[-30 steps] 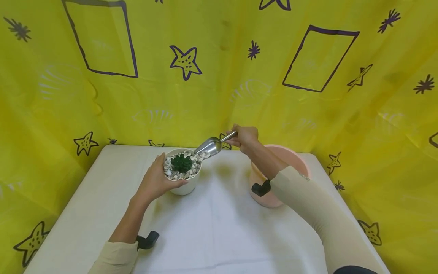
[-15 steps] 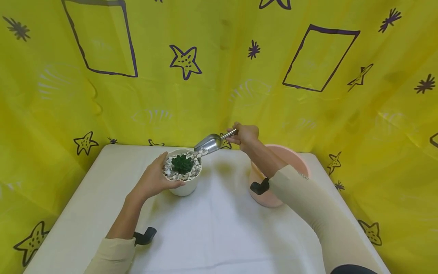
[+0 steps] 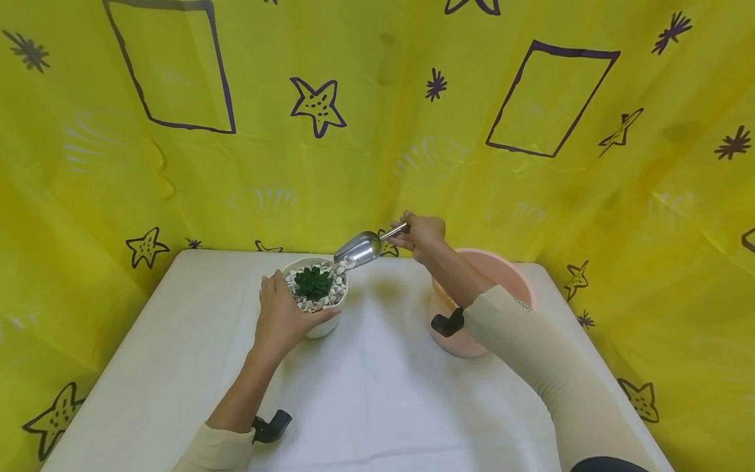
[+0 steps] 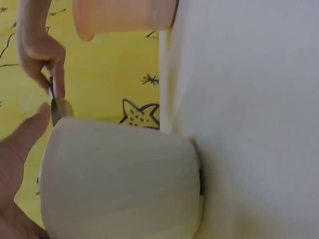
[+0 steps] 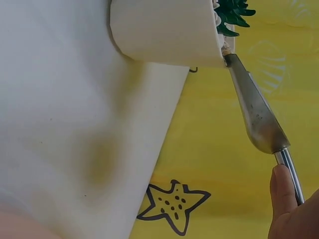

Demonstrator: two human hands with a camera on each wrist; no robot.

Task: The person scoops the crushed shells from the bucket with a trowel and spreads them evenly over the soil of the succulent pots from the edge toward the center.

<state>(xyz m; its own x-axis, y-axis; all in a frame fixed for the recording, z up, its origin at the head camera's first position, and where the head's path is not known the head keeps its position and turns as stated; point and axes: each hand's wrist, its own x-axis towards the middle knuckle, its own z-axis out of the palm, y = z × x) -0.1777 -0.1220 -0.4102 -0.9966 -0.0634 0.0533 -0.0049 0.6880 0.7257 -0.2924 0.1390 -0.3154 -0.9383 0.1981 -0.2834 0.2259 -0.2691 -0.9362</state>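
A white flower pot [image 3: 321,328] stands upright on the white table, with a dark green succulent [image 3: 314,282] in the middle of whitish pebbles [image 3: 339,292]. My left hand [image 3: 284,318] holds the pot near its rim, thumb along the front and fingers at the left side. With its fingers on the thin handle, my right hand [image 3: 426,233] grips a metal scoop [image 3: 360,249]. The scoop tilts down to the left, its mouth right at the pot's right rim and pebbles at its lip. In the right wrist view the scoop tip [image 5: 230,60] meets the rim.
A large pink pot [image 3: 466,344] stands at the right, partly behind my right forearm; its inside is mostly hidden. A yellow curtain [image 3: 377,177] with drawn stars hangs close behind the table's [image 3: 366,406] back edge.
My left hand has shifted round the pot's rim, its wrist swinging right and its fingers sliding from the back to the left side. The scoop tipped up slightly and some pebbles left it.
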